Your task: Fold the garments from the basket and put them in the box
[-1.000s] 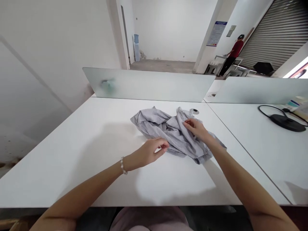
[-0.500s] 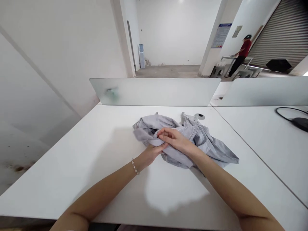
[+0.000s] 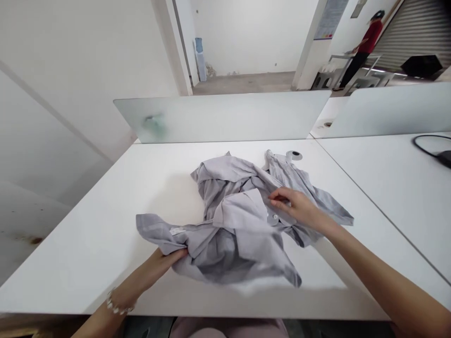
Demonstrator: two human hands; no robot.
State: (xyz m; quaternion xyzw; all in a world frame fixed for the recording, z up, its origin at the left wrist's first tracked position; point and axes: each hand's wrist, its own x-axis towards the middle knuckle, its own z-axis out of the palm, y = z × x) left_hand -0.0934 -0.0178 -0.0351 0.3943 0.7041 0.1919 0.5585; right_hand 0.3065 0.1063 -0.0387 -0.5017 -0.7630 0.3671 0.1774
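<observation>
left grip (image 3: 158,265): clamped on the sleeve (image 3: 158,230) of a crumpled grey button-front shirt (image 3: 239,220), lying mid-desk (image 3: 88,267). right grip (image 3: 294,204): closed on the placket (image 3: 273,217) at 2 o'clock. sleeve drawn out; shirt unflattened, unfolded. frosted divider (image 3: 221,117) at 12 o'clock; person (image 3: 366,47) far off at 1 o'clock.

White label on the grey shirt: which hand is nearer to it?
Left. The left hand sits just below the white label, gripping the shirt; the right hand is far to its right, on the shirt.

Shirt label (image 3: 177,230), wall poster (image 3: 330,13): both unreadable
</observation>
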